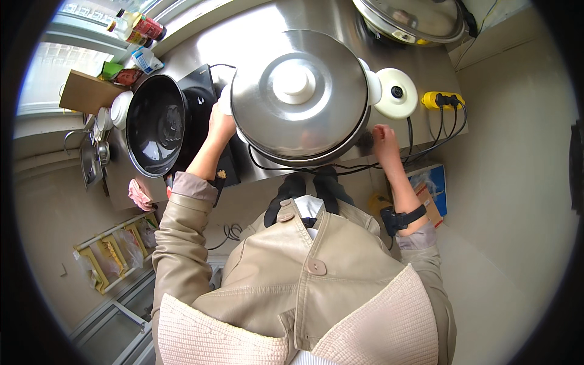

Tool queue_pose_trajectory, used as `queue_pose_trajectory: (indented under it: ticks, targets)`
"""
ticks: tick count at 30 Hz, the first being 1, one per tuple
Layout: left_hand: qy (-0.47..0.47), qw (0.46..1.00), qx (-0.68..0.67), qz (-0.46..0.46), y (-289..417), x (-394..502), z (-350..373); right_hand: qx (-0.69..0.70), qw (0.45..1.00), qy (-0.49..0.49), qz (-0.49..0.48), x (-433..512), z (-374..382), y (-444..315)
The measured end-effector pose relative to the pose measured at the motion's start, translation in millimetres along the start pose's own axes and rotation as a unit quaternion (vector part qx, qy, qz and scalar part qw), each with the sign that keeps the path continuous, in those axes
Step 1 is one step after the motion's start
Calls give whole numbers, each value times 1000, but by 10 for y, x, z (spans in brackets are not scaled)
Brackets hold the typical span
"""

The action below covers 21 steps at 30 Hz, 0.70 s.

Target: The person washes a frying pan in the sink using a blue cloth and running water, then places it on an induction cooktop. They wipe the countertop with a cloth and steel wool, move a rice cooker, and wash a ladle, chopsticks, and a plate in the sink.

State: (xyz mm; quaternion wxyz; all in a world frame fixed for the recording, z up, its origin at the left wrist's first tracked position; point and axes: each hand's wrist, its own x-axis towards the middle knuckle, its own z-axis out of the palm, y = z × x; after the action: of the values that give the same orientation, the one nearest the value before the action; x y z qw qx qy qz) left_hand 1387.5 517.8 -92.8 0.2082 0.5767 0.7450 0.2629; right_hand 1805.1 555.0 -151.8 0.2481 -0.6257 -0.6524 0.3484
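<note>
A large round pot with a domed metal lid (255, 114) and a white lid knob (293, 86) stands on the steel counter in front of me. My left hand (221, 122) is closed around the white handle at the pot's left side. To the right of the pot, my right hand (385, 139) is near a dark scouring pad (365, 140) by the counter's front edge; its fingers are curled, and whether they touch or hold anything cannot be told. Beyond that hand lies a cream round kettle base (388, 102) with a black centre connector.
A black wok (157, 125) stands left, beside a dark induction hob (200, 91). Cords trail along the front edge to a yellow power strip (442, 100). A lidded electric pan (410, 23) occupies the back right. Bottles (143, 28) and bowls (121, 109) line the left.
</note>
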Motion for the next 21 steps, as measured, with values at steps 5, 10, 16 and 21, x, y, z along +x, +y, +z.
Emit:
queue_pose_trajectory:
  ticks: [5,10,16,21]
  targets:
    - [18,997,41,-69,-5,-361,27,271,955,-103,65,249,-286,-385]
    - [-136,983,20,-121,-46,-612,143,343,923,-114,129,424,-382,-735]
    - [-147,988,-41,-28,-178,-665,380,368,910,-137,135,539,-452,-726]
    - [-169,982,-79,-5,-39,-521,461,370,905,-104,183,392,-305,-590]
